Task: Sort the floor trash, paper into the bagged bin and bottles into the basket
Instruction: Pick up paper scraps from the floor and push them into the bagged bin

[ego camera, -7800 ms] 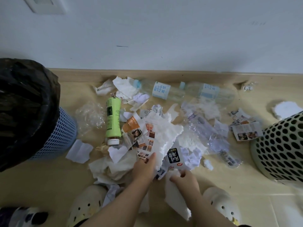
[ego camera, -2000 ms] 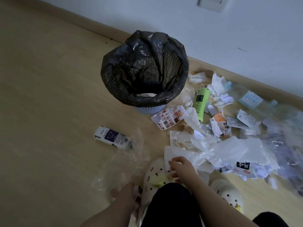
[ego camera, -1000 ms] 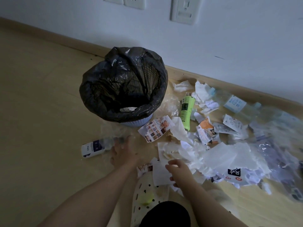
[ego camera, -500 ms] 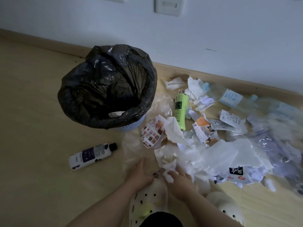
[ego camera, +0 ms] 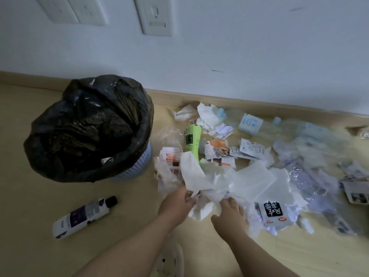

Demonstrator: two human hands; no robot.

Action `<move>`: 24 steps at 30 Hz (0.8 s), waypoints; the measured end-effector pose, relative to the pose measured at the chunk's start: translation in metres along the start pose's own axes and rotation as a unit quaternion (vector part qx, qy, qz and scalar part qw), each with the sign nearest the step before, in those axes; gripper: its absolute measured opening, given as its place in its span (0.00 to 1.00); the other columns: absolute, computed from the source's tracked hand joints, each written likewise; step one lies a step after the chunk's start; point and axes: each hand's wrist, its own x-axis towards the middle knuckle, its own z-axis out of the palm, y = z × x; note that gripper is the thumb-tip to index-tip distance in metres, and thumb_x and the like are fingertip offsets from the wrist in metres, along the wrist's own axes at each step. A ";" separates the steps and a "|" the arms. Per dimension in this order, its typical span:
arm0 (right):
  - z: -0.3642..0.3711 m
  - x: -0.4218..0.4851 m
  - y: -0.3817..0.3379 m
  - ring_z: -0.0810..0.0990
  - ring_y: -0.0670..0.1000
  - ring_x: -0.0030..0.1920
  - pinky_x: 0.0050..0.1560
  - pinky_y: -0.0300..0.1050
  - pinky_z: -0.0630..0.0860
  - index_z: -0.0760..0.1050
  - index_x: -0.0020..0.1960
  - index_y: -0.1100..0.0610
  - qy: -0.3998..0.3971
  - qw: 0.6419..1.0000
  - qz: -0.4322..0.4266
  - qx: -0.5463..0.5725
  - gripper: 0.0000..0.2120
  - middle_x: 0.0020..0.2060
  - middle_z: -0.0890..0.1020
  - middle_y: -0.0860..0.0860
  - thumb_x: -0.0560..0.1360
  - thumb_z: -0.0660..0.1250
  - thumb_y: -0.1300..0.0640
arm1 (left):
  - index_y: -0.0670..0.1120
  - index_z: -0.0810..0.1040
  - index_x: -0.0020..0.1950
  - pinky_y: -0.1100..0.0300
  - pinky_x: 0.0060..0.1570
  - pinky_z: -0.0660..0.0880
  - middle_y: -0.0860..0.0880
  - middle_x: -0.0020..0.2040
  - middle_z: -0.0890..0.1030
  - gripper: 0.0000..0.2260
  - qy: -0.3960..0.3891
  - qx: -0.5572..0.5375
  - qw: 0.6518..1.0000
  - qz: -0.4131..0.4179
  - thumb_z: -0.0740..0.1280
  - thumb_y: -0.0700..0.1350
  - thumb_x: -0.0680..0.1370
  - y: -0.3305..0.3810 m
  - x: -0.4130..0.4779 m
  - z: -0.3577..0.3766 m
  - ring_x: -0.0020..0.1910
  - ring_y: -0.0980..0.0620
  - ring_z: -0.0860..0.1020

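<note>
Our left hand [ego camera: 177,204] and right hand [ego camera: 229,213] are bare, and so are both forearms to the near edge. Between them we wear a pale rubber clog [ego camera: 172,262] with round holes.

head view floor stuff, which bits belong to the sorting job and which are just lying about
Job: bagged bin; crumpled paper gripped by left hand and right hand; green bottle; purple-label bottle; clear water bottle.
Just there: wall sockets; white slipper; skirting board.
</note>
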 end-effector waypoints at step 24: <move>-0.085 0.092 0.006 0.59 0.54 0.71 0.67 0.49 0.61 0.59 0.69 0.50 0.057 0.998 -0.034 -0.008 0.22 0.72 0.60 0.49 0.76 0.57 0.52 | 0.41 0.72 0.60 0.56 0.52 0.71 0.41 0.59 0.75 0.13 0.004 0.113 0.993 0.017 0.59 0.45 0.79 0.090 0.128 0.031 0.58 0.43 0.74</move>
